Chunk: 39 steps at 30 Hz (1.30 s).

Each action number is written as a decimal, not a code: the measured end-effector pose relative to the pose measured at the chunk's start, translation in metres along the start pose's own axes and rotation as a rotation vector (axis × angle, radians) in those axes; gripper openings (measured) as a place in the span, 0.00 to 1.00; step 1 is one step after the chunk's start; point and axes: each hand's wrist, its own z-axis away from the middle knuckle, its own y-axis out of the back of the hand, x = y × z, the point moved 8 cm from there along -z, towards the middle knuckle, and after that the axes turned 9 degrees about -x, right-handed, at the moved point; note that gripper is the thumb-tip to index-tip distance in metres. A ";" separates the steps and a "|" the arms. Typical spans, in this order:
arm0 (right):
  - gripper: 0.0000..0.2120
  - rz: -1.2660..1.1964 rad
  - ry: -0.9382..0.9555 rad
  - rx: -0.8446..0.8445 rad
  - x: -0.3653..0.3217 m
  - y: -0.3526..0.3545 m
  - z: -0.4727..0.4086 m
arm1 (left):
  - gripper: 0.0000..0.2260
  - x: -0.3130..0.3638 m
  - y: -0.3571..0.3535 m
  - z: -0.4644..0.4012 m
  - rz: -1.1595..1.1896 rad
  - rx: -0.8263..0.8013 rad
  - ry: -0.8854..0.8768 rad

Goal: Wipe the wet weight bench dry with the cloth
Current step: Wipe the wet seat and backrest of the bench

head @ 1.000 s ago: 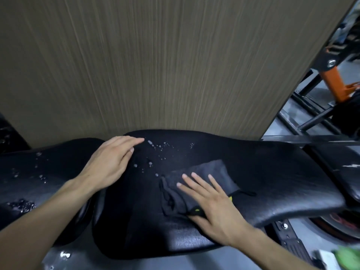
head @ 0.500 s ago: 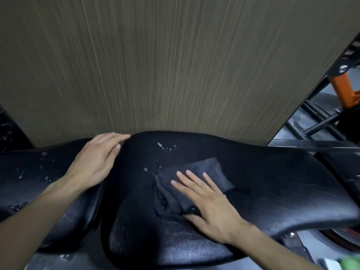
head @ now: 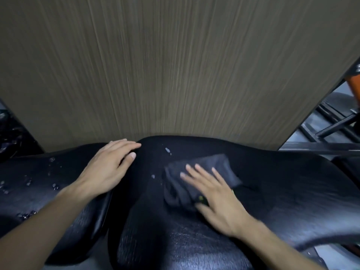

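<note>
The black padded weight bench [head: 282, 191] fills the lower half of the head view, in two pads with a gap between them. My right hand [head: 216, 197] lies flat on a dark grey cloth [head: 220, 164], pressing it onto the right pad. A few water drops [head: 167, 150] sit just left of and beyond the cloth. My left hand [head: 109, 168] rests palm down on the far edge of the left pad [head: 29, 193], at the gap, holding nothing. That pad carries several drops.
A brown wood-grain wall panel [head: 175, 65] rises directly behind the bench. Black and orange metal gym frames [head: 335, 125] stand at the right. Grey floor shows under the bench at the bottom.
My right hand has pushed the cloth left and away over the pad, and most drops near it are gone. My left hand stays braced near the gap. The view has shifted.
</note>
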 end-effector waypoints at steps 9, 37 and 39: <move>0.25 -0.119 -0.545 0.232 0.135 0.061 -0.060 | 0.22 -0.020 0.017 0.017 0.009 0.050 0.020; 0.31 0.027 -0.004 -0.002 -0.103 -0.036 -0.106 | 0.22 -0.049 0.050 0.063 0.005 0.092 0.094; 0.30 -0.002 -0.001 -0.047 -0.086 -0.030 -0.102 | 0.21 -0.051 0.053 0.066 0.007 0.098 0.102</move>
